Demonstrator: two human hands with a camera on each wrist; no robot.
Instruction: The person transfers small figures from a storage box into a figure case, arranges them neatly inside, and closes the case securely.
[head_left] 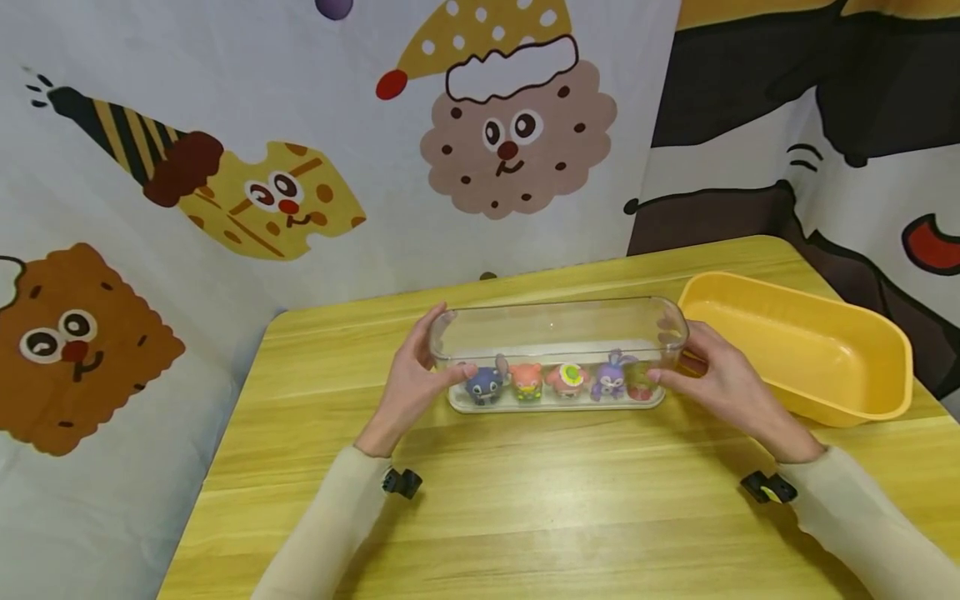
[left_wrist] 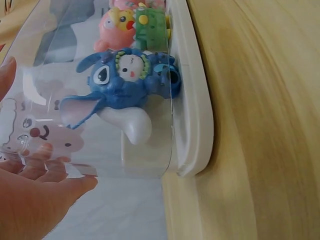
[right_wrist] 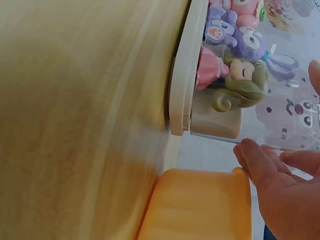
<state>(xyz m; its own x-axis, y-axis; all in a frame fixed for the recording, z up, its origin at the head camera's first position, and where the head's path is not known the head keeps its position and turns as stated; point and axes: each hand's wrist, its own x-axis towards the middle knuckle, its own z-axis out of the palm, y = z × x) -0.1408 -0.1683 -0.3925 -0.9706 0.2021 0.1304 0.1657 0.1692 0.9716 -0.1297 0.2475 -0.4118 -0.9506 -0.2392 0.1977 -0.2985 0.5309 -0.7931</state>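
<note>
A clear plastic display cover (head_left: 555, 327) stands upright on a long white base (head_left: 555, 406). My left hand (head_left: 411, 377) grips its left end, thumb at the front and fingers behind. At the right end my right hand (head_left: 729, 382) holds it the same way. Inside, a row of small figurines stands on the base. From the left come a blue big-eared figure (left_wrist: 120, 82), a pink one (head_left: 527, 381) with a yellow and green part, and another pink one (head_left: 566, 381). Then come a purple rabbit (head_left: 611, 379) and a doll (right_wrist: 245, 75) with olive hair and a pink dress.
A yellow plastic basin (head_left: 896, 367) sits on the wooden table (head_left: 495, 508) right of the case, close to my right hand. Behind the table hangs a cloth (head_left: 337, 50) printed with cartoon biscuits and cheese. Small black devices (head_left: 402, 482) are worn at both wrists.
</note>
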